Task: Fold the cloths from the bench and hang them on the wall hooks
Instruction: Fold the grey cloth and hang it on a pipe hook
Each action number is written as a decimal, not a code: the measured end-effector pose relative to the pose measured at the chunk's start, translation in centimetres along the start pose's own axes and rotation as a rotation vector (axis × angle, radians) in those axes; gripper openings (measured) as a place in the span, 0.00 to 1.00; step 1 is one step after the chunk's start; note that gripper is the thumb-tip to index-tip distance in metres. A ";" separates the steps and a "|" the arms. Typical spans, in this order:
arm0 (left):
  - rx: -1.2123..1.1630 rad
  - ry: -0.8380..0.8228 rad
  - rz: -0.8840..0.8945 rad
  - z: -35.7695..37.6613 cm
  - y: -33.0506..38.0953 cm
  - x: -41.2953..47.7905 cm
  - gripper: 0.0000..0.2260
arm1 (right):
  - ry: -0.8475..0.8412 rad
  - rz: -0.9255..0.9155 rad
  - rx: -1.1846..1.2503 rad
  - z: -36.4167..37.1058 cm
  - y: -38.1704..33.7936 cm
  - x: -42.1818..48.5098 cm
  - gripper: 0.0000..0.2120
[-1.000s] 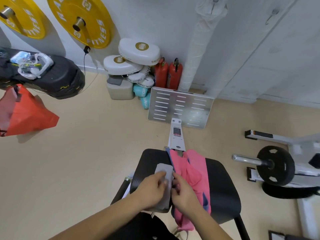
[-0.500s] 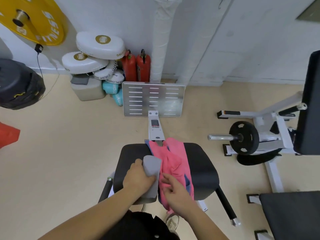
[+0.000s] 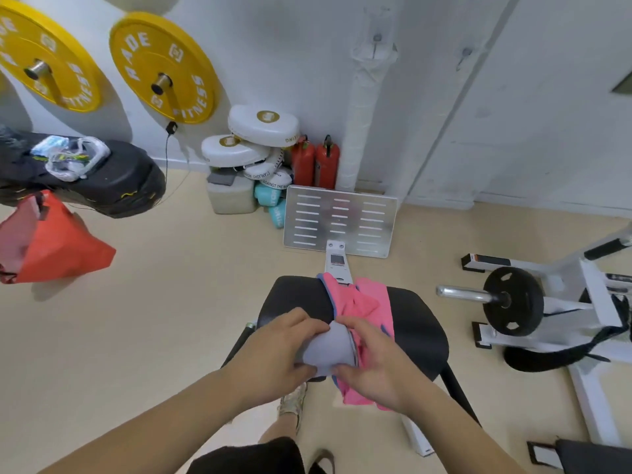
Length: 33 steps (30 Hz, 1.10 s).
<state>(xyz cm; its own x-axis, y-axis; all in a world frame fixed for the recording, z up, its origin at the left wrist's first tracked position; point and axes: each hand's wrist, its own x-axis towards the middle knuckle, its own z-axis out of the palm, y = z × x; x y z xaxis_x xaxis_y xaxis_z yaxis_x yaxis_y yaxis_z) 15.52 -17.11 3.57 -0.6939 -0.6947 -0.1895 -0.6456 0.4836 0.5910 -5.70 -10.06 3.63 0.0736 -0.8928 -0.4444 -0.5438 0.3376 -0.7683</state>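
Observation:
A small grey cloth (image 3: 328, 347), folded into a pad, is held just above the black bench seat (image 3: 417, 323). My left hand (image 3: 277, 350) grips its left side and my right hand (image 3: 376, 360) grips its right side. Beside it a pink cloth with blue edging (image 3: 355, 302) lies draped along the seat, its lower end hanging off the near edge under my right hand. Two wall hooks show high on the white wall, one (image 3: 377, 39) above the wrapped pipe and another (image 3: 465, 53) further right.
Two yellow weight plates (image 3: 164, 70) hang on the wall at left. A black padded bench (image 3: 102, 179) with a plastic bag and a red bag (image 3: 51, 241) sits at far left. White pads, red extinguishers (image 3: 316, 162) and a metal footplate (image 3: 342, 220) stand ahead. A white machine with a black plate (image 3: 513, 301) is right.
My right hand moved off the pink cloth onto the grey cloth, so both hands now hold it. The view has swung back to the left.

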 end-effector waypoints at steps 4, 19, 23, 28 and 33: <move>-0.006 0.017 0.042 -2.4 1.3 -4.4 0.24 | 0.033 -0.111 -0.065 0.3 -2.6 -3.0 0.24; -0.920 0.420 -0.413 -19.5 -13.7 -14.4 0.23 | 0.068 -0.065 0.527 7.9 -23.6 8.2 0.13; -0.858 0.591 -0.402 -26.9 -23.0 -16.1 0.22 | 0.032 -0.091 0.557 13.7 -31.5 16.1 0.15; -0.823 0.683 -0.398 -36.9 -32.5 -16.4 0.21 | 0.058 -0.166 0.596 17.3 -40.7 24.6 0.17; -0.839 0.646 -0.336 -43.9 -36.2 -10.7 0.21 | 0.285 -0.295 0.458 15.9 -46.4 29.2 0.18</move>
<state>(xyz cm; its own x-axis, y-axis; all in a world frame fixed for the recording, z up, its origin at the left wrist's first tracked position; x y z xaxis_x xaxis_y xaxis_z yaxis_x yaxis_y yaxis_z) 60.29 -50.54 18.64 -0.0692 -0.9877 -0.1399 -0.1793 -0.1257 0.9757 34.95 -47.04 19.00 -0.0950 -0.9913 -0.0909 -0.1154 0.1017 -0.9881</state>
